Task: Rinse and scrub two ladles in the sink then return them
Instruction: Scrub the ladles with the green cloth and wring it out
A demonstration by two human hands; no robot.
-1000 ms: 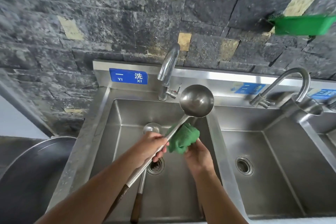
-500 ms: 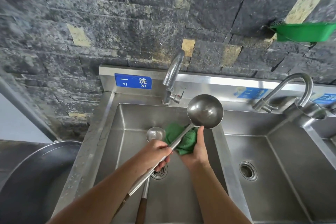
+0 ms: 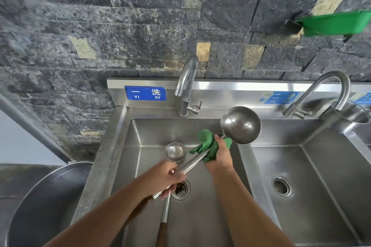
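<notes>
My left hand [image 3: 166, 176] grips the steel shaft of a large ladle [image 3: 240, 124], whose bowl is raised over the divider between the two basins. My right hand [image 3: 219, 155] holds a green cloth [image 3: 207, 143] wrapped around that shaft just below the bowl. A second, smaller ladle [image 3: 175, 151] with a brown wooden handle lies in the left sink basin [image 3: 144, 136], its bowl toward the back and its shaft passing under my left hand.
A faucet [image 3: 186, 84] stands behind the left basin with no water visible. A second basin with a drain [image 3: 282, 186] and curved tap [image 3: 329, 86] lies to the right. A large metal basin [image 3: 40, 202] sits at the left, a green tray [image 3: 337, 23] hangs on the stone wall.
My right hand has slid the green cloth up the shaft toward the big ladle's bowl. The ladle bowl has shifted to the right, over the divider.
</notes>
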